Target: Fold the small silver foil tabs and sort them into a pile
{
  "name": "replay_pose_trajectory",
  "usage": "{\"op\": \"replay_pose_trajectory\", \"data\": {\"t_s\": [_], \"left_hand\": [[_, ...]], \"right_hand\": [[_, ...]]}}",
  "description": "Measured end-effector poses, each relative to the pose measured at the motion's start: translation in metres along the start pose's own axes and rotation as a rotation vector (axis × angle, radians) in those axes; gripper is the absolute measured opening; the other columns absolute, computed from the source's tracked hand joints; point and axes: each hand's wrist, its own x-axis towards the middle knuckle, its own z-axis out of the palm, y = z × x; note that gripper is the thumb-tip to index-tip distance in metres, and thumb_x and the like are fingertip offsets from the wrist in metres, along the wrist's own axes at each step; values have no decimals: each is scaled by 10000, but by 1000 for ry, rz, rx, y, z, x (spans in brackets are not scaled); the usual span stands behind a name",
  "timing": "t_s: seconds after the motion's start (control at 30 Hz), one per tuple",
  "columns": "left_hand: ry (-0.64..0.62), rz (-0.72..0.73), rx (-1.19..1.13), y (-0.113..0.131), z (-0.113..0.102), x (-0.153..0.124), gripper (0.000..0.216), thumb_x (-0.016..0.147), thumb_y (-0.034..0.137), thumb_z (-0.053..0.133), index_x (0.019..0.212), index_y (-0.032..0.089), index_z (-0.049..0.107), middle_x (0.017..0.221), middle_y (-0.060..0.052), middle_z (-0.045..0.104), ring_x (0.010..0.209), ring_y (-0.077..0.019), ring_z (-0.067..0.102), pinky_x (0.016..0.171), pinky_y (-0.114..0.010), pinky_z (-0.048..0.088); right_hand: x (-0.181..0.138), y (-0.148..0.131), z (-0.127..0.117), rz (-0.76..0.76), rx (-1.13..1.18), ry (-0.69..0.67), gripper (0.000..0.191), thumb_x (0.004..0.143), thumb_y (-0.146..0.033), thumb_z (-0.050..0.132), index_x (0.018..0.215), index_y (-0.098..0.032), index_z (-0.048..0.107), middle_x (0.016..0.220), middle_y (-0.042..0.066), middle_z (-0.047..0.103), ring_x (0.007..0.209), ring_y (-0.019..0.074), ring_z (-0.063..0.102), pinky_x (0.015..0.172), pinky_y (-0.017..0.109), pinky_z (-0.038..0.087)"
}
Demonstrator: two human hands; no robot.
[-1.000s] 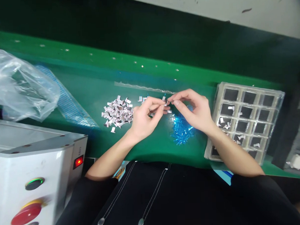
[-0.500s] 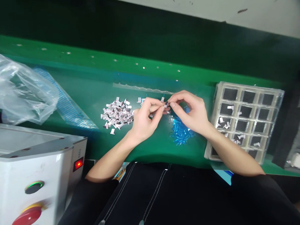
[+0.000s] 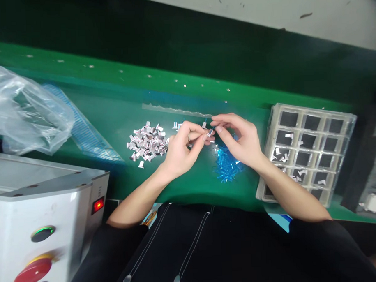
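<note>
In the head view, the only one, the right hand (image 3: 242, 141) holds its forefinger higher than half a second ago, and a thin dark-blue sliver (image 3: 213, 129) shows more plainly between the fingertips; it looks as if blue film is coming away from the small pale piece (image 3: 210, 133). That piece sits just above the desk (image 3: 183, 186), pinched in the left hand (image 3: 183, 149); the right hand's fingers are narrow, close to the sliver, but I cannot tell whether they grip it. Beneath the right hand lies a heap of blue shreds (image 3: 228, 166), and left of the left hand a pile of pieces (image 3: 147, 141). Farther out are a clear strip (image 3: 174, 110), a plastic bag (image 3: 29, 107), a blue sheet (image 3: 85, 130) and a machine (image 3: 51, 207). Fingers hide part of the piece, the left hand is against the pile's edge in view, and the right forearm covers a corner of the tray (image 3: 271, 125).
</note>
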Motion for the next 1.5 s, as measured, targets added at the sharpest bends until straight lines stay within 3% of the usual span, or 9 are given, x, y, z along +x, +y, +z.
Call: {"op": "replay_pose_trajectory", "data": {"t_s": [0.13,0.37,0.73,0.97,1.07,1.17,1.3,1.4,1.5], "left_hand": [[-12,-51,-44,-1,0,0,211,1134,383,716,1220,256,572,1081,-38,870,1021,-212,885,888,-346,755],[-31,-65,22,4,-2,2,206,1138,393,697,1223,256,569,1021,-22,868,909,-189,879,844,-324,746],[-60,93,269,10,-2,2,159,1131,273,673,1281,220,679,1202,-71,874,1013,-191,879,932,-315,735],[17,254,477,12,-11,8,89,1091,180,721,1095,229,795,1024,-23,867,888,-162,816,813,-303,656],[43,275,512,14,-18,11,101,1082,180,717,1067,223,807,1036,-31,857,899,-162,792,814,-305,636],[58,237,559,16,-29,13,129,1068,217,706,1030,236,829,1023,-37,842,893,-181,778,826,-331,633],[-20,107,616,24,-49,15,157,1033,252,706,1015,265,862,1023,-46,839,896,-223,767,843,-390,624],[-43,100,641,31,-60,17,157,1026,290,723,1060,283,876,1055,-45,849,1003,-258,772,935,-428,620],[16,82,686,35,-70,18,179,1023,304,732,1136,289,870,1018,-40,822,938,-244,745,897,-412,613]], "right_hand": [[0,2,0,47,93,-47,212,1114,-302,690,1296,-270,793,1164,38,846,1025,201,819,950,393,684],[2,0,1,40,79,-87,218,1018,-293,808,1236,-274,807,1073,38,799,909,198,749,856,399,656],[0,0,-1,-50,-54,-81,242,997,-169,783,1208,-286,801,895,-18,754,806,181,665,832,392,583],[3,4,-5,-149,-155,-140,236,1054,-296,804,1289,-294,791,1112,30,837,960,219,768,885,424,646],[5,8,-9,-171,-304,-36,205,1086,-357,737,1274,-300,792,1217,65,842,1073,278,778,945,500,656],[8,16,-16,-116,-488,102,238,1118,-366,626,1292,-301,774,1302,104,807,1244,351,732,1108,625,598],[11,26,-24,-30,-678,76,366,1136,-376,544,1455,-302,706,1555,162,671,1467,444,592,1229,782,472],[12,31,-24,-30,-749,15,441,1143,-358,508,1559,-300,645,1605,163,634,1499,442,553,1241,791,467],[12,35,-23,-18,-782,-33,473,1138,-324,506,1592,-276,627,1586,165,640,1475,421,561,1247,751,486]]}}
